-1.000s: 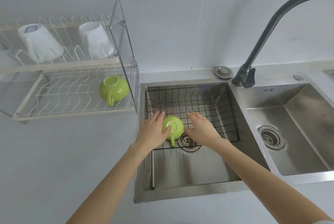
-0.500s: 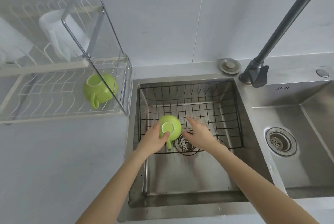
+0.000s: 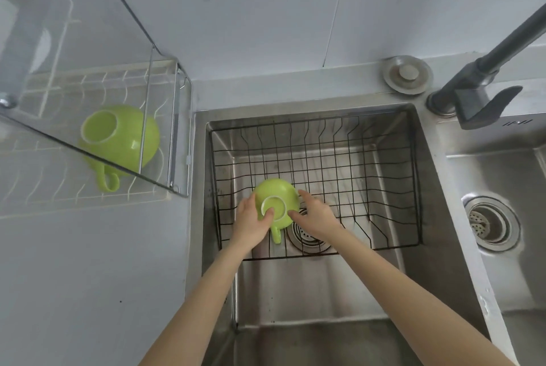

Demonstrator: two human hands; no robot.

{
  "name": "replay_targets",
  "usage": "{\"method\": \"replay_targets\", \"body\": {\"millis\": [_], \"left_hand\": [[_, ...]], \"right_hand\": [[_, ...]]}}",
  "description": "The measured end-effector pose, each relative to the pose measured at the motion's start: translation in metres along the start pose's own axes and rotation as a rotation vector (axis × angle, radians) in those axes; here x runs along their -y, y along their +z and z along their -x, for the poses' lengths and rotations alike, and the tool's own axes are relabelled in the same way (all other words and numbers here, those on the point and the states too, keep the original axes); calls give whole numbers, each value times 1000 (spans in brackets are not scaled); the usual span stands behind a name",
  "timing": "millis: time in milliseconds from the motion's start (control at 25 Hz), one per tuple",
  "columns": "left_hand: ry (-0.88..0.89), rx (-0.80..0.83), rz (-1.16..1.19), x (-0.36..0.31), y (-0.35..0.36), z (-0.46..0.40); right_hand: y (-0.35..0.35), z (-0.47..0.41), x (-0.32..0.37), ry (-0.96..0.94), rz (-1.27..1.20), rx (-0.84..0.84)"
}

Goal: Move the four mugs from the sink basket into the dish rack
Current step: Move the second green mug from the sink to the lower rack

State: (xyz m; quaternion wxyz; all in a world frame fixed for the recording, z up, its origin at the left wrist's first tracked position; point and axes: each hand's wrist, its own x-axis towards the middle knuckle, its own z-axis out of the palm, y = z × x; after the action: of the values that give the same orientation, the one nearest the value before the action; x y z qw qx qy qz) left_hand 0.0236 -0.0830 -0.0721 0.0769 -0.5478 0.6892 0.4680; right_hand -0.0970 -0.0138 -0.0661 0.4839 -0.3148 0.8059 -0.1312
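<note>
Left hand [image 3: 253, 225] and right hand [image 3: 317, 218] clasp the upturned mug [image 3: 277, 197] in the basket [image 3: 384, 185]; a firm two-sided grip should lift it straight up, clear of the wires.

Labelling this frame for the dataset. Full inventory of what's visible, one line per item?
green mug in basket: 1, lime green, upside down in the wire basket, handle toward the camera
green mug in rack: 1, lime green, upside down on the lower tier of the rack
dish rack: 1, white wire with clear side panel, on the counter left of the sink
sink basket: 1, black wire, in the left basin
faucet: 1, dark grey, between the basins
sink plug: 1, metal, on the ledge behind the sink
drains: 2, steel, one per basin
left hand: 1, bare, gripping the mug's left side
right hand: 1, bare, at the mug's right side
</note>
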Motion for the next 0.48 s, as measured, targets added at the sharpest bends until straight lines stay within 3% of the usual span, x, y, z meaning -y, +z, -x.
{"method": "replay_targets", "body": {"millis": [480], "left_hand": [[-35,-26,37,3,9,-21]], "right_hand": [[15,-16,-2,42,-155,-84]]}}
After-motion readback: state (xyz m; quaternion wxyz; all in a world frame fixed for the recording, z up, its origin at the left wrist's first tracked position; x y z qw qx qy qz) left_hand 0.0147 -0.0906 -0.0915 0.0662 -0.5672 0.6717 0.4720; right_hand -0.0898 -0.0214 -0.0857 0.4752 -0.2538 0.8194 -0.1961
